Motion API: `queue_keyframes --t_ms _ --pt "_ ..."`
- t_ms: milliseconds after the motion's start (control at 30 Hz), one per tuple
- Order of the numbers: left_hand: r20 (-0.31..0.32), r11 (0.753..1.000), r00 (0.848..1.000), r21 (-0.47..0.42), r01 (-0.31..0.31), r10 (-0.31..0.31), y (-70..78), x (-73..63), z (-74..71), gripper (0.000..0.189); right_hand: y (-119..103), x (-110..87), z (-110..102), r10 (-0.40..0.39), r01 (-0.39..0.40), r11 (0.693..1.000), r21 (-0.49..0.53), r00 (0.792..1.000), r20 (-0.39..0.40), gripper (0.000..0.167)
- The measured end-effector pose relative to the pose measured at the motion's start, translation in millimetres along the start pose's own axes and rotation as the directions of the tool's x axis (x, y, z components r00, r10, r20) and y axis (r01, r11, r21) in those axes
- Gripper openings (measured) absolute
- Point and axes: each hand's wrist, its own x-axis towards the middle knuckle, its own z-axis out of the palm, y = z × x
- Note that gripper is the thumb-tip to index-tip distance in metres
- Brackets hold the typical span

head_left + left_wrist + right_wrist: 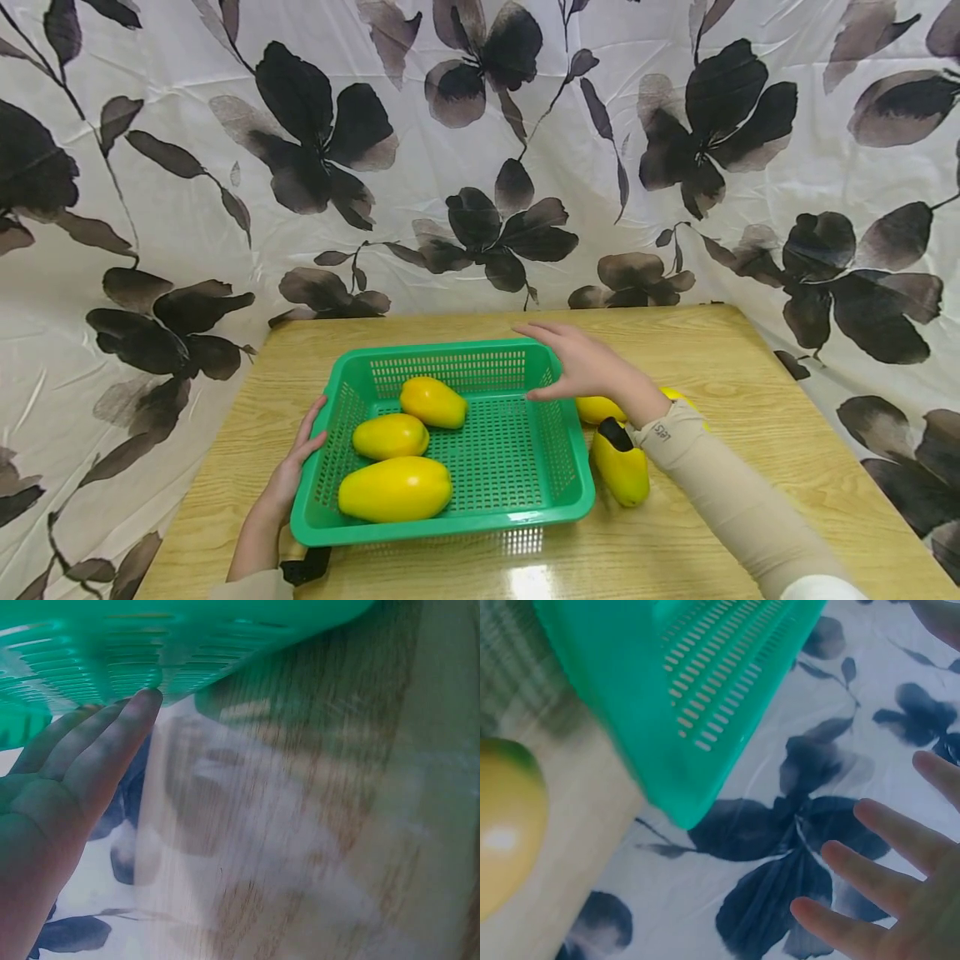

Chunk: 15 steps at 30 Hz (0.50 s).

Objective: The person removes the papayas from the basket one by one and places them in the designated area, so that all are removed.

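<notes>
A green plastic basket [480, 528] with slotted walls stands on the table. Inside, toward its left, lie three yellow papaya-like fruits: one at the back [432, 402], one in the middle [390, 437] and a larger one in front [395, 490]. My left hand [288, 471] rests against the basket's left side; the left wrist view shows its straight fingers [112, 742] along the slotted wall. My right hand [573, 362] hovers by the back right corner with fingers spread and nothing in them. In the right wrist view its fingers [889, 881] stand apart from the basket.
Right of the basket, more yellow fruits lie on the wooden table [750, 400]: a near one [622, 479], another beside the basket wall [597, 409] and one partly behind the right forearm [675, 394]. Floral cloth [480, 167] hangs behind the table and along its sides.
</notes>
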Motion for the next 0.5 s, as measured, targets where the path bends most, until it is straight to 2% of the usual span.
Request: queue_keyframes --t_ms 300,500 --pt "0.002 1.000 1.000 -0.009 0.002 -0.002 0.8 -0.8 0.8 0.052 -15 24.0 2 -0.067 0.070 0.993 -0.099 0.997 0.039 0.095" --pt "0.002 1.000 1.000 -0.011 -0.002 0.002 0.5 -0.6 0.6 0.052 -28 41.0 7 -0.093 0.103 0.989 -0.110 0.991 0.091 0.093"
